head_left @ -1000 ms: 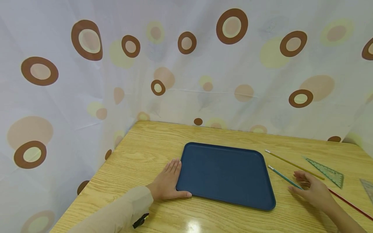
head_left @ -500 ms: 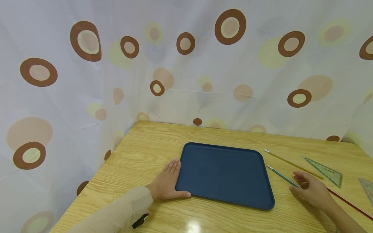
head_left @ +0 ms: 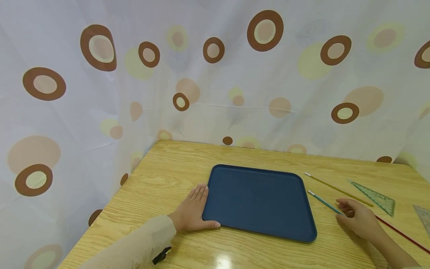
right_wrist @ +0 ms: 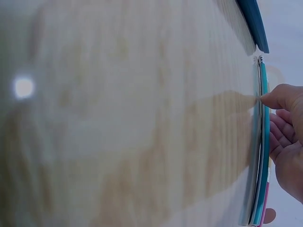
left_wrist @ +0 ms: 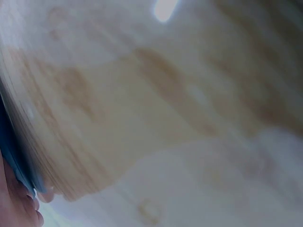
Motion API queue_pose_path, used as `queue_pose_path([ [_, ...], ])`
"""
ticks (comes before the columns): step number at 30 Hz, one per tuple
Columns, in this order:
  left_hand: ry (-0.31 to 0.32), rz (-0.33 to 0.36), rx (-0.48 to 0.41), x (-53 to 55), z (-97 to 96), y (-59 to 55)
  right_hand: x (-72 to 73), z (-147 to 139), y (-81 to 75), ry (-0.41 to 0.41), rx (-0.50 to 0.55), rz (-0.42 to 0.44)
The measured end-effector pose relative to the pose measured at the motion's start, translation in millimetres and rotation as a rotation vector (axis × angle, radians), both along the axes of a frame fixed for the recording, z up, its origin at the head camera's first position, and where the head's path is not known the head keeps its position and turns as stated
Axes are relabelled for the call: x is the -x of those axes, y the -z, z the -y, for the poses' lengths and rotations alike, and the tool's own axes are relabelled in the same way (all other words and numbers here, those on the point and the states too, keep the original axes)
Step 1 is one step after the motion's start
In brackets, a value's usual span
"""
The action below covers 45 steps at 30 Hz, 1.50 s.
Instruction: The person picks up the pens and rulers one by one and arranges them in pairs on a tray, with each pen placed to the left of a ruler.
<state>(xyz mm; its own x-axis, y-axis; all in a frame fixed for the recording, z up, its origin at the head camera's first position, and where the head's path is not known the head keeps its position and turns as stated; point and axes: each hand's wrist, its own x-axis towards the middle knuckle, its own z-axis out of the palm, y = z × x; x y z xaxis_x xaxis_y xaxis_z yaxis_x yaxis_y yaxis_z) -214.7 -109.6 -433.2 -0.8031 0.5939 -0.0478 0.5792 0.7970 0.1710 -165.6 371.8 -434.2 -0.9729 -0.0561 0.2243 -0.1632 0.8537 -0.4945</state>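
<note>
In the head view my left hand lies flat at the near left corner of the dark blue tray. Its straight fingers touch the tray's left rim and its thumb lies along the front rim. My right hand is over the teal pencil, which lies on the table right of the tray; thumb and fingers are loosely bent with a gap between them. The right wrist view has the thumb tip against or very close to the teal pencil; whether it presses is unclear. The hand hides the pencil's near end.
A yellow pencil lies behind the right hand. A long red pencil-like stick runs to the right edge, partly covered by the hand. A green set square and a clear ruler-like piece lie farther right. A patterned curtain surrounds the table.
The right hand has shifted slightly right along the teal pencil, covering more of its near end. The left hand, tray and pencils stay in place.
</note>
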Motion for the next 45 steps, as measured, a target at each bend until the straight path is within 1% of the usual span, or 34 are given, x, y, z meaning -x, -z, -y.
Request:
queue_pose_path([
  [5, 0.000, -0.002, -0.002, -0.8, -0.3, -0.7, 1.0, 0.3, -2.1, 0.004, -0.010, 0.012],
  [11, 0.000, 0.009, -0.011, -0.4, -0.4, -1.3, 3.0, 1.0, -5.6, 0.007, -0.030, 0.060],
  [14, -0.003, 0.021, -0.015, 0.0, -0.5, -1.3, 3.8, 2.0, -6.1, -0.001, -0.038, 0.057],
  [21, -0.003, 0.020, -0.011, -0.8, -0.4, -1.6, 7.2, 4.8, -6.3, -0.006, -0.057, 0.065],
  [25, -0.007, 0.024, -0.012, -1.3, -0.4, -1.6, 10.1, 6.1, -7.0, -0.004, -0.072, 0.053],
  [37, -0.007, 0.020, -0.011, 1.0, -0.3, 1.2, 11.4, 9.1, -13.6, -0.005, -0.107, 0.087],
  [45, -0.005, 0.020, -0.008, 0.3, -0.2, 1.5, 14.6, 8.2, -12.9, -0.017, -0.115, 0.120],
])
